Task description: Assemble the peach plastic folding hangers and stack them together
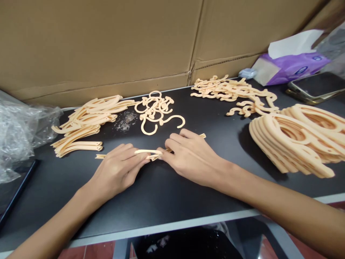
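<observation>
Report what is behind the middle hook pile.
Behind the hook pile runs the pale rear edge of the tabletop, then a brown cardboard box. The farthest hook covers a bit of that edge.

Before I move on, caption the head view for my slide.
Left hand and right hand grip cream pieces over a black table, with loose hooks heaped beyond.

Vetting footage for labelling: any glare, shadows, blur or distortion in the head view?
Head view: bright glints on the clear plastic, a dark soft shadow left of the stacked beige frames. Head view: skin detail smeared on left hand and right hand; held beige piece outlined legibly. Head view: tissue pack looks stretched sideways.
</observation>
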Motion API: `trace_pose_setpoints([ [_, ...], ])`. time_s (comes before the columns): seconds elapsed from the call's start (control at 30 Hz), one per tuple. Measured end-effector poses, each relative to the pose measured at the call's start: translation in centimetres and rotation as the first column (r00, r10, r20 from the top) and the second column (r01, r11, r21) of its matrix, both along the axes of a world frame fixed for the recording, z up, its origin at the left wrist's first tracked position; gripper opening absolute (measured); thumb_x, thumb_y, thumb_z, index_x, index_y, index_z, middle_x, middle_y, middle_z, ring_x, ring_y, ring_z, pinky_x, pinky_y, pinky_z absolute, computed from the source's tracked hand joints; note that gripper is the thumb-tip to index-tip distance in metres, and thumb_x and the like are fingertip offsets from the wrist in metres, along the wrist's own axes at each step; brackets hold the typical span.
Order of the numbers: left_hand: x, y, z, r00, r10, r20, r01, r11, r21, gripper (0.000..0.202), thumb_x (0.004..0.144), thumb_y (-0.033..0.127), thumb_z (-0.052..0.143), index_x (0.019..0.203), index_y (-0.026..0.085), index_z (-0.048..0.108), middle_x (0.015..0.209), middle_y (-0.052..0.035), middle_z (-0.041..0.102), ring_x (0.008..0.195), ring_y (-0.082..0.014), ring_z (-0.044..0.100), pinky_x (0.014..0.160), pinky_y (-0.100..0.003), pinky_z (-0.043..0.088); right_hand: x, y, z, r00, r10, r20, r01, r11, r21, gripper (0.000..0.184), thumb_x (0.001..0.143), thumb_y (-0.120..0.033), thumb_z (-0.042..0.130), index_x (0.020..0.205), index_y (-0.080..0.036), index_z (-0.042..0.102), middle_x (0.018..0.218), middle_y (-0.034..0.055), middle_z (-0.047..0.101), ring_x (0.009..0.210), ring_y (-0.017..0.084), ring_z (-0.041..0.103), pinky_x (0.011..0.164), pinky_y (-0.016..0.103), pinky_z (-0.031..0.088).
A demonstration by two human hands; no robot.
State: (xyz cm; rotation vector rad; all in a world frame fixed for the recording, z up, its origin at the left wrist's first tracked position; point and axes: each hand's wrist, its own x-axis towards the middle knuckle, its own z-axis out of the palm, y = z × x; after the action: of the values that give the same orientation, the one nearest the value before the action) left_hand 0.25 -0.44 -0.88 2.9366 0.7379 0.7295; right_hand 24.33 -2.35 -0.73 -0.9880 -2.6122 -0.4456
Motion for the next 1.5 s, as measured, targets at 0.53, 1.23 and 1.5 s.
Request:
trace_pose_setpoints([
  [0.53,0.3,-0.3,0.2,0.999,0.017,-0.049,-0.012,0.995,0.094,0.012,0.094,0.012,0.062,0.106,0.013,0.066,0.098,-0.0082,0.074,0.081,-0.0214,0.068,0.076,-0.038,0.058,-0.6,-0.8,1.0,0.997,-0.074,0.005,0.073,0.98,-0.187,0.021,0.095,-0.014,0.049,0.083,-0.017,0.066,0.071,0.0064,0.067,0.065,0.019,0.057,0.063,0.034,0.023],
  [1.23,0.7,-1.1,-0.1,0.984,0.142,0.109,-0.143,0.99,0.004,0.028,0.094,0.007,0.06,0.121,0.015,0.059,0.101,-0.0073,0.07,0.082,-0.0157,0.063,0.079,-0.029,0.055,-1.0,-0.4,-0.1,0.932,-0.153,-0.33,0.02,0.927,-0.374,0.038,0.106,-0.031,0.041,0.096,-0.016,0.074,0.076,0.0048,0.068,0.07,0.016,0.058,0.068,0.031,0.035],
  [1.5,0.6,-1.0,-0.1,0.952,0.261,0.162,-0.272,0.961,0.051,0.027,0.094,0.013,0.062,0.12,0.017,0.061,0.095,-0.0057,0.07,0.082,-0.0185,0.065,0.074,-0.032,0.052,-1.4,-0.4,0.2,0.76,-0.267,-0.593,-0.123,0.837,-0.533,0.024,0.102,-0.025,0.051,0.105,-0.017,0.073,0.086,0.0029,0.069,0.077,0.013,0.06,0.074,0.026,0.044],
])
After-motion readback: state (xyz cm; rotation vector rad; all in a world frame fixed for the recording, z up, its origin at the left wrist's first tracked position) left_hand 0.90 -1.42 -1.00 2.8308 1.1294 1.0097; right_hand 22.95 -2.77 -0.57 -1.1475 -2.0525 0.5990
